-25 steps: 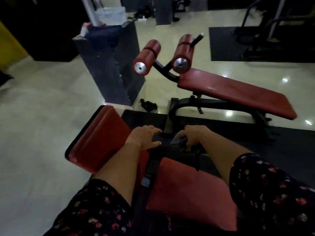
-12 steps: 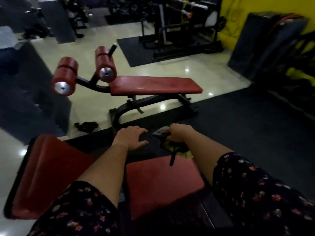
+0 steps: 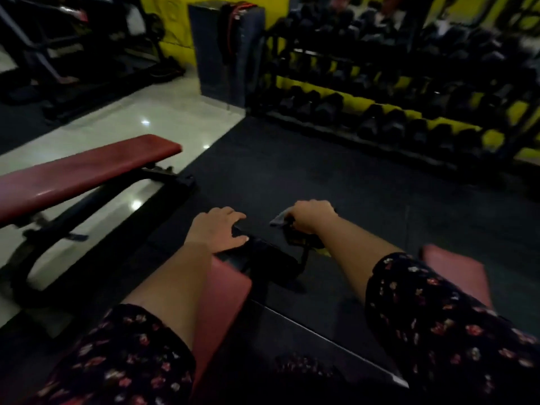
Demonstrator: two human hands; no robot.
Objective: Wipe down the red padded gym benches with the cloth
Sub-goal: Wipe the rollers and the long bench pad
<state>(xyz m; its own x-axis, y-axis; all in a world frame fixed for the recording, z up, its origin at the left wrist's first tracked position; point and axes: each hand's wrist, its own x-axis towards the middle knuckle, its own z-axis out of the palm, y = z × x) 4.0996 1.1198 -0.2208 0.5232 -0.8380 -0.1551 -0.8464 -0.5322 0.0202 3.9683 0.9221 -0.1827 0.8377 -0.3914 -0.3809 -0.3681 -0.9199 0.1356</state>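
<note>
Since the earlier frames my head has swung to the right: the long red padded sit-up bench [image 3: 84, 168] that stood far ahead of me now lies at the far left, its roller pads out of sight, and a black rack of dark dumbbells [image 3: 388, 112] against a yellow wall fills the far right. My hands sit much as they did on the machine in front of me.

From the head camera, my left hand [image 3: 217, 229] lies with fingers spread and nearly straight, pressing flat on the black frame bar [image 3: 263, 252] of the near bench; it holds nothing. My right hand [image 3: 311, 216] is curled into a fist around a small grey cloth [image 3: 279, 219], a corner of which pokes out to the left of my knuckles; the fist rests on a dark fitting of the frame, with a scrap of yellow just beneath it. Whether the cloth touches any pad I cannot tell.

A red padded cushion [image 3: 222, 299] lies near me under my left forearm, and a second red pad [image 3: 458, 273] shows to the right of my right sleeve. Both sleeves are dark with a small floral print. Black rubber floor matting [image 3: 321, 171] spreads ahead, meeting pale glossy tiles [image 3: 152, 118] on the far left. A tall dark upright pad [image 3: 225, 48] stands against the yellow wall.
</note>
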